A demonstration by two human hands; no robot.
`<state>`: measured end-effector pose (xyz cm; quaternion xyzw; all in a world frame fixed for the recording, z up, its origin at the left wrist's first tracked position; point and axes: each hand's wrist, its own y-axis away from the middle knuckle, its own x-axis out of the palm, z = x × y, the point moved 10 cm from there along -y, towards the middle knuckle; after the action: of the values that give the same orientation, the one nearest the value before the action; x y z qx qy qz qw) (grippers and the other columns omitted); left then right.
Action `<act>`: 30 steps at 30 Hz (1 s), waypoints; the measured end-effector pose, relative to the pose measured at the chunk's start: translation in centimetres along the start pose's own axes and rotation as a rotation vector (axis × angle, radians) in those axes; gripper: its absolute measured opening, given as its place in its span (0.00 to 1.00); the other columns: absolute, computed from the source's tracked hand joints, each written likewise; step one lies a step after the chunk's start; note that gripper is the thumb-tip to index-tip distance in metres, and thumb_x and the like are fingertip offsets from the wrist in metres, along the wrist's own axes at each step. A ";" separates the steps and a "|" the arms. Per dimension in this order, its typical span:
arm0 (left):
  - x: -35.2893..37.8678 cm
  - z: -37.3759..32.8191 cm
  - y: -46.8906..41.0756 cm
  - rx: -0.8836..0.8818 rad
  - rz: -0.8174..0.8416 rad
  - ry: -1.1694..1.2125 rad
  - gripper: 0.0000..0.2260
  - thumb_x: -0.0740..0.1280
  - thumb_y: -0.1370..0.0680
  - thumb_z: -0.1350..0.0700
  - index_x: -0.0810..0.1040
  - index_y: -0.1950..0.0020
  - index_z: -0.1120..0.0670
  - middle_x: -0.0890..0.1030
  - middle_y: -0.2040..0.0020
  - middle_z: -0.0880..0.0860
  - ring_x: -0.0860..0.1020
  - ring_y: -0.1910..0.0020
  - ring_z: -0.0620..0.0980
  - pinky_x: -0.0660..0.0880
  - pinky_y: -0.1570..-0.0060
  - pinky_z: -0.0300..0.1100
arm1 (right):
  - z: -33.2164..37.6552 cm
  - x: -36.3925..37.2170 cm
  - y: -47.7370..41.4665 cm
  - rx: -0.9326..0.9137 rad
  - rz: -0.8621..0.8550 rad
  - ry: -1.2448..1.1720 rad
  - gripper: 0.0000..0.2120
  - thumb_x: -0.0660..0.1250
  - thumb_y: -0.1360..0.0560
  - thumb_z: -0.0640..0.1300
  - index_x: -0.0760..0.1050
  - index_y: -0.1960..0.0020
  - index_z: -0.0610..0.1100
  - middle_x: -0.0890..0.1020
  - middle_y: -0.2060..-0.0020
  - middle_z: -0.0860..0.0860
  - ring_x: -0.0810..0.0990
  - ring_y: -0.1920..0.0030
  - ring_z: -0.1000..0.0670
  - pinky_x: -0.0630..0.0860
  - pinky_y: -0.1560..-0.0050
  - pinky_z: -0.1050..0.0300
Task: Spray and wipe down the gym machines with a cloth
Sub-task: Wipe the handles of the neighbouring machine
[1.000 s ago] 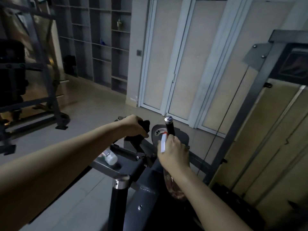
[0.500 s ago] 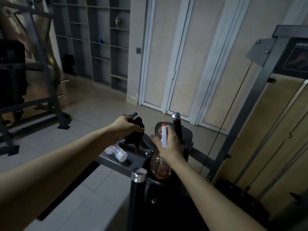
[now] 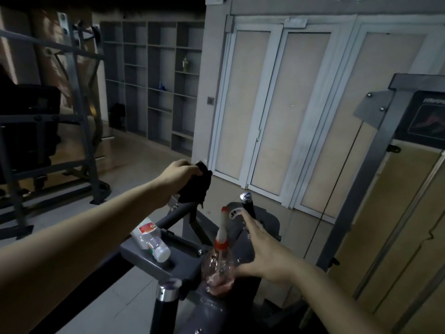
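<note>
My left hand (image 3: pixel 177 175) is closed around a black cloth (image 3: pixel 196 186), holding it above the left end of the grey gym machine (image 3: pixel 240 309). A clear spray bottle (image 3: pixel 219 267) with a white and red nozzle stands upright on the machine's body. Just right of the bottle is my right hand (image 3: pixel 263 248), with its fingers spread and only the thumb touching the bottle's side. Behind that hand a black handle with a chrome cap (image 3: pixel 246 200) rises. A second chrome-capped post (image 3: pixel 168 292) stands at the front.
A small plastic bottle (image 3: pixel 151 241) lies on its side on the machine's grey tray (image 3: pixel 144 257). A weight machine's upright (image 3: pixel 366 179) and cable stand at the right. A dark rack (image 3: pixel 79 121) is at the left, with shelves (image 3: pixel 159 80) and white doors (image 3: pixel 277 112) behind.
My right hand has let go of the spray bottle, which now stands on the machine, and has opened beside it. My left hand has lifted the cloth higher.
</note>
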<state>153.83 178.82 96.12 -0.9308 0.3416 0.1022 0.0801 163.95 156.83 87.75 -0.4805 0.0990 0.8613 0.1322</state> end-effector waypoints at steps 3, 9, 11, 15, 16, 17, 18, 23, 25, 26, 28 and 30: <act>2.0 -4.1 0.5 0.061 0.007 -0.011 0.04 0.66 0.19 0.59 0.77 0.47 0.59 0.79 0.59 0.56 0.79 0.65 0.51 0.74 0.70 0.38 | -0.7 -5.0 0.6 -0.104 -0.090 -0.047 0.48 0.76 0.28 0.51 0.48 0.20 0.59 0.58 0.23 0.58 0.60 0.24 0.55 0.67 0.29 0.54; 10.7 -11.5 3.3 0.111 0.121 -0.021 0.15 0.72 0.30 0.61 0.78 0.45 0.64 0.79 0.50 0.67 0.81 0.50 0.63 0.79 0.47 0.51 | -4.2 -12.7 -1.0 -0.150 -0.346 -0.708 0.18 0.73 0.25 0.51 0.74 0.38 0.51 0.81 0.42 0.50 0.82 0.41 0.48 0.80 0.40 0.43; 14.1 -12.3 4.2 0.101 0.160 -0.047 0.20 0.74 0.36 0.61 0.77 0.46 0.66 0.79 0.49 0.69 0.82 0.48 0.65 0.77 0.41 0.56 | -4.4 -13.0 -1.5 -0.153 -0.274 -0.989 0.16 0.69 0.21 0.47 0.72 0.35 0.45 0.82 0.42 0.45 0.82 0.41 0.43 0.81 0.44 0.42; 17.3 -11.7 4.8 0.002 0.090 -0.035 0.27 0.77 0.38 0.58 0.78 0.43 0.67 0.80 0.52 0.61 0.81 0.52 0.58 0.78 0.44 0.52 | -5.6 -14.2 -1.3 -0.193 -0.159 -1.139 0.10 0.65 0.20 0.35 0.77 0.40 0.38 0.85 0.46 0.40 0.85 0.46 0.39 0.81 0.50 0.43; 17.2 -11.3 4.9 -0.023 0.070 -0.015 0.25 0.76 0.35 0.58 0.78 0.41 0.67 0.81 0.51 0.60 0.81 0.51 0.57 0.78 0.43 0.53 | -6.1 -14.6 -1.3 -0.189 -0.158 -1.115 0.09 0.65 0.21 0.33 0.78 0.42 0.38 0.85 0.48 0.39 0.85 0.48 0.39 0.81 0.51 0.44; 16.8 -10.8 4.8 -0.030 0.043 0.003 0.20 0.75 0.31 0.59 0.80 0.41 0.65 0.82 0.50 0.60 0.82 0.51 0.57 0.78 0.42 0.53 | -6.8 -15.0 -1.4 -0.169 -0.166 -1.104 0.09 0.65 0.22 0.31 0.79 0.44 0.38 0.85 0.50 0.39 0.85 0.51 0.39 0.81 0.52 0.44; 16.1 -10.5 4.6 -0.028 0.007 0.006 0.13 0.73 0.27 0.62 0.82 0.43 0.63 0.83 0.51 0.59 0.82 0.52 0.56 0.79 0.43 0.53 | -7.5 -15.4 -1.6 -0.146 -0.170 -1.104 0.08 0.64 0.23 0.30 0.79 0.48 0.38 0.85 0.54 0.40 0.85 0.55 0.40 0.80 0.53 0.45; 11.3 -7.2 3.8 -0.081 -0.301 -0.060 0.07 0.65 0.22 0.66 0.82 0.49 0.61 0.86 0.56 0.61 0.85 0.62 0.56 0.84 0.61 0.48 | -9.3 -16.9 -3.2 -0.085 -0.149 -1.114 0.11 0.62 0.27 0.31 0.71 0.64 0.44 0.75 0.68 0.47 0.75 0.64 0.46 0.74 0.63 0.52; 9.4 -5.6 3.0 -0.104 -0.430 -0.077 0.06 0.65 0.23 0.65 0.79 0.48 0.63 0.85 0.56 0.63 0.84 0.65 0.56 0.78 0.69 0.42 | -9.2 -17.4 -4.1 -0.082 -0.146 -1.111 0.09 0.62 0.27 0.31 0.72 0.63 0.42 0.76 0.66 0.45 0.77 0.62 0.45 0.79 0.61 0.49; 8.7 -5.0 2.6 -0.108 -0.467 -0.075 0.05 0.64 0.24 0.65 0.78 0.50 0.63 0.84 0.59 0.62 0.83 0.67 0.56 0.77 0.69 0.42 | -9.3 -17.6 -4.5 -0.073 -0.158 -1.102 0.08 0.63 0.26 0.31 0.73 0.61 0.41 0.78 0.65 0.44 0.78 0.60 0.44 0.81 0.59 0.47; 7.7 -4.0 1.4 -0.121 -0.530 -0.066 0.03 0.64 0.25 0.66 0.75 0.55 0.60 0.79 0.63 0.61 0.78 0.69 0.56 0.72 0.71 0.42 | -9.4 -18.1 -5.5 -0.048 -0.207 -1.073 0.06 0.63 0.26 0.31 0.76 0.58 0.39 0.81 0.63 0.42 0.81 0.59 0.43 0.82 0.58 0.46; 7.1 -3.5 0.0 -0.120 -0.551 -0.068 0.04 0.63 0.27 0.66 0.73 0.59 0.58 0.75 0.67 0.59 0.74 0.70 0.55 0.67 0.72 0.40 | -9.2 -18.6 -6.3 -0.028 -0.257 -1.054 0.07 0.64 0.26 0.31 0.77 0.57 0.40 0.82 0.62 0.42 0.82 0.58 0.41 0.82 0.59 0.45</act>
<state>159.60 173.62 97.72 -0.9877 0.0662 0.1279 0.0609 182.68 157.55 98.56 0.0067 -0.0519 0.9637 0.2618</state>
